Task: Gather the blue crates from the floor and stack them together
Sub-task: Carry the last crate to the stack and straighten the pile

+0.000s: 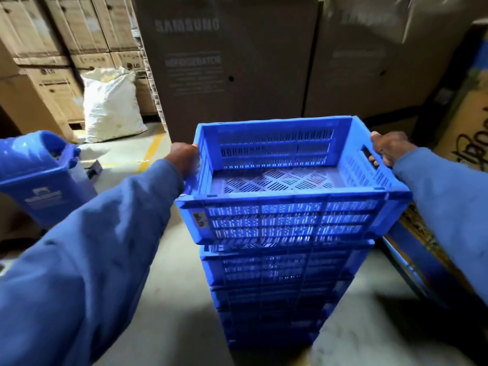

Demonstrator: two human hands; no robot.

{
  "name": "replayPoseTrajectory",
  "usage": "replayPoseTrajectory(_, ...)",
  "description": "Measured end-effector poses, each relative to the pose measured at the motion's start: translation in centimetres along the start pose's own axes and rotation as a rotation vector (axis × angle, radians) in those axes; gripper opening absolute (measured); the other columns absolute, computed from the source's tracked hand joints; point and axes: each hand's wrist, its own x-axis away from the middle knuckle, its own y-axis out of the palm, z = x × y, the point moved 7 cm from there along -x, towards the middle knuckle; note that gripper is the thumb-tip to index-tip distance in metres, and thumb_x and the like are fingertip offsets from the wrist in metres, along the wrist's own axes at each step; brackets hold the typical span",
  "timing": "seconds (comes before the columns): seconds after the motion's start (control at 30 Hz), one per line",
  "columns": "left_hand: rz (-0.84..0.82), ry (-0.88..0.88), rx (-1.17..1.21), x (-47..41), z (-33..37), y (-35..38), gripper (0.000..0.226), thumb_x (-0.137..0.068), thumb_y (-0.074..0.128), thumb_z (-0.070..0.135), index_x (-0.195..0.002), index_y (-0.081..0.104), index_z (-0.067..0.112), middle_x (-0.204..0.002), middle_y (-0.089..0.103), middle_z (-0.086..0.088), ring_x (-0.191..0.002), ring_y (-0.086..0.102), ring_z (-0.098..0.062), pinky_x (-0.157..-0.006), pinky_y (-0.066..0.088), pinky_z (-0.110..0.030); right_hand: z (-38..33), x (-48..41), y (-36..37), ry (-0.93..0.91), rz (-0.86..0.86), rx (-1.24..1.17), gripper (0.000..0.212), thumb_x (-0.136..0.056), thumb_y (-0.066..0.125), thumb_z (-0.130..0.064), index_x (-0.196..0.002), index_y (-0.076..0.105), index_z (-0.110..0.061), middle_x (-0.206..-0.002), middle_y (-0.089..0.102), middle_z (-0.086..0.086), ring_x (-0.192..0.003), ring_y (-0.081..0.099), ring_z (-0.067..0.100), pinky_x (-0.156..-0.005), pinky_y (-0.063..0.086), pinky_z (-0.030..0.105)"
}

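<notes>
A blue slotted crate [287,217] is at the top of a stack of blue crates [280,294] standing on the concrete floor in the centre of the view. It sits slightly askew over the crate below, and I cannot tell whether it rests on it or hovers just above. My left hand [184,161] grips its left end wall. My right hand [388,150] grips the right end wall, fingers through the handle slot. The top crate is empty inside. Both arms wear blue sleeves.
A blue plastic bin [39,178] stands at the left. A white sack [111,107] leans near stacked cardboard boxes [52,35]. Large refrigerator cartons [227,62] form a wall behind the stack. A printed carton [464,122] crowds the right side. Yellow floor lines [151,151] run between.
</notes>
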Motion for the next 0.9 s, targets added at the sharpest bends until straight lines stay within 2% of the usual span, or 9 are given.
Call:
replayPoseTrajectory(0.1, 0.008, -0.043, -0.006, -1.6, -1.1, 1.2, 0.025, -0.093, 0.061, 0.02, -0.073, 0.052, 0.009, -0.07, 0.053, -0.013, -0.049, 0.047, -0.019, -0.049, 0.043, -0.03, 1.1, -1.1, 0.9, 0.064, 0.062, 0.042, 0.044, -0.099, 0.051, -0.042, -0.081, 0.06, -0.002, -0.065, 0.059, 0.013, -0.05, 0.054, 0.026, -0.045, 0.048, 0.032)
replayPoseTrajectory(0.2, 0.016, -0.051, -0.02, -2.3, -1.8, 1.9, 0.025, -0.093, 0.06, 0.017, -0.073, 0.05, 0.007, -0.063, 0.05, -0.011, -0.045, 0.044, -0.018, -0.04, 0.04, -0.023, 2.3, -3.0, 2.1, 0.099, 0.061, 0.028, 0.05, -0.094, 0.055, -0.045, -0.099, 0.065, 0.003, -0.068, 0.063, 0.014, -0.053, 0.062, 0.027, -0.054, 0.055, 0.038)
replayPoseTrajectory(0.3, 0.05, -0.071, -0.025, -3.4, -2.5, 2.2, 0.021, -0.092, 0.055, 0.011, -0.072, 0.052, 0.007, -0.059, 0.049, -0.009, -0.039, 0.042, -0.018, -0.033, 0.034, -0.016, 2.1, -2.6, 2.9, 0.122, 0.074, 0.068, 0.051, -0.093, 0.056, -0.045, -0.105, 0.066, 0.003, -0.068, 0.064, 0.014, -0.051, 0.061, 0.026, -0.04, 0.051, 0.027)
replayPoseTrajectory(0.4, 0.034, -0.126, 0.004, -4.1, -3.1, 2.1, 0.017, -0.092, 0.054, 0.008, -0.075, 0.054, 0.007, -0.061, 0.049, -0.011, -0.031, 0.042, -0.017, -0.035, 0.038, -0.016, 1.4, -1.8, 3.4, 0.11, 0.073, 0.121, 0.042, -0.1, 0.053, -0.038, -0.107, 0.062, 0.002, -0.065, 0.055, 0.012, -0.043, 0.049, 0.022, -0.023, 0.029, 0.013)
replayPoseTrajectory(0.53, -0.016, -0.099, -0.01, -3.8, -3.4, 2.3, 0.012, -0.087, 0.048, -0.003, -0.08, 0.054, 0.004, -0.062, 0.045, -0.011, -0.046, 0.042, -0.021, -0.044, 0.036, -0.024, 1.1, -1.5, 3.5, 0.103, 0.056, 0.119, 0.05, -0.1, 0.052, -0.039, -0.12, 0.06, 0.006, -0.09, 0.065, 0.017, -0.044, 0.05, 0.022, -0.026, 0.035, 0.016)
replayPoseTrajectory(0.63, -0.017, -0.153, 0.015, -3.2, -3.9, 1.9, 0.02, -0.09, 0.038, -0.004, -0.077, 0.05, 0.007, -0.06, 0.045, -0.009, -0.045, 0.042, -0.02, -0.043, 0.038, -0.015, 1.3, -1.0, 3.1, 0.11, 0.046, 0.141, 0.051, -0.098, 0.054, -0.043, -0.115, 0.065, 0.004, -0.076, 0.064, 0.013, -0.048, 0.053, 0.023, -0.036, 0.041, 0.022)
replayPoseTrajectory(0.7, 0.027, -0.184, -0.001, -2.8, -4.2, 1.3, 0.02, -0.091, 0.04, -0.002, -0.078, 0.052, 0.009, -0.065, 0.05, -0.009, -0.045, 0.044, -0.019, -0.044, 0.039, -0.017, 1.2, -0.3, 2.8, 0.106, 0.045, 0.166, 0.051, -0.098, 0.054, -0.045, -0.112, 0.065, 0.003, -0.072, 0.062, 0.013, -0.047, 0.052, 0.023, -0.032, 0.04, 0.02)
replayPoseTrajectory(0.8, 0.027, -0.2, -0.01, -2.2, -4.6, 1.1, 0.015, -0.095, 0.044, 0.005, -0.082, 0.051, 0.008, -0.064, 0.052, -0.008, -0.045, 0.046, -0.018, -0.042, 0.041, -0.016, 1.2, 0.8, 2.5, 0.099, 0.026, 0.184, 0.045, -0.1, 0.052, -0.041, -0.112, 0.062, 0.001, -0.085, 0.061, 0.015, -0.039, 0.049, 0.022, -0.024, 0.029, 0.014)
replayPoseTrajectory(0.9, -0.018, -0.219, 0.011, -1.5, -4.7, 1.0, 0.013, -0.096, 0.043, 0.006, -0.087, 0.051, 0.007, -0.061, 0.049, -0.008, -0.046, 0.046, -0.018, -0.043, 0.041, -0.016, 1.4, 0.5, 2.6, 0.115, 0.008, 0.165, 0.051, -0.1, 0.053, -0.042, -0.118, 0.062, 0.006, -0.095, 0.062, 0.017, -0.042, 0.052, 0.022, -0.028, 0.035, 0.019)
